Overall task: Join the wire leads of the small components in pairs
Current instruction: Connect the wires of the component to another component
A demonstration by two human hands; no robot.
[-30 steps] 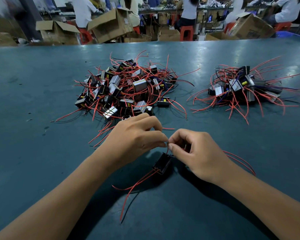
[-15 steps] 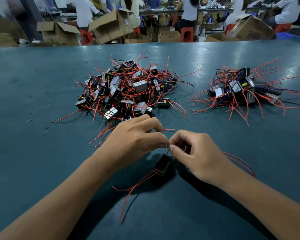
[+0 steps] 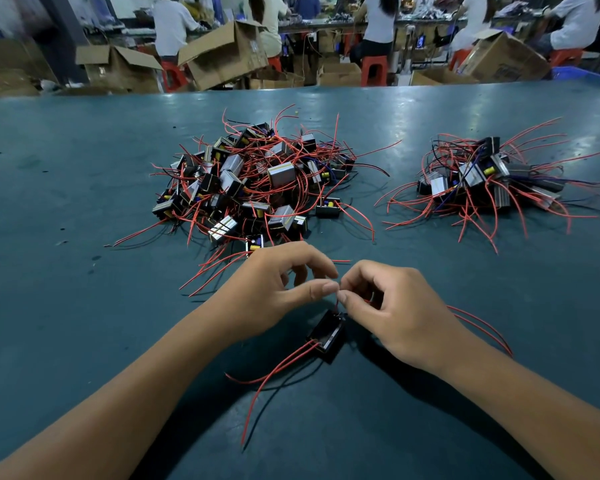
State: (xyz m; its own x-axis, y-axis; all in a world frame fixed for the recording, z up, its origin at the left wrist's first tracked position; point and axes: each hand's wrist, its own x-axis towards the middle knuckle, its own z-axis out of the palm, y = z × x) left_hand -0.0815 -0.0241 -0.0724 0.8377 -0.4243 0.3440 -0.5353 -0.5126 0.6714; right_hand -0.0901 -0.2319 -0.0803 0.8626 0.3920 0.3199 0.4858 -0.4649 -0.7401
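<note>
Left hand: the left hand point(image 3: 274, 282) pinches the short red lead ends point(image 3: 337, 301) between thumb and forefinger; the other fingers are curled above.
Right hand: the right hand point(image 3: 395, 313) pinches the same lead ends from the opposite side, fingertips almost touching those of the left hand.
Held component: 1 small black box-shaped component point(image 3: 326, 336) hangs tilted just below the fingertips, directly between the wrists; 2 long red leads point(image 3: 274, 372) trail from its lower end toward the near edge of the view (whether its lower corner touches the table cannot be told).
Left pile: a large heap of components point(image 3: 253, 188), black bodies with silvery, ridged faces and yellow spots, thin red wires splaying outward; its nearest wires lie just beyond the left hand.
Right pile: a smaller heap point(image 3: 482, 181), well apart from the large one, with bare table between.
Table: matte teal surface point(image 3: 66, 306), scuffed, with glare at the far side; open room lies left, right and near.
Far edge: cardboard boxes point(image 3: 222, 53) and red stools point(image 3: 374, 69) stand beyond it.
</note>
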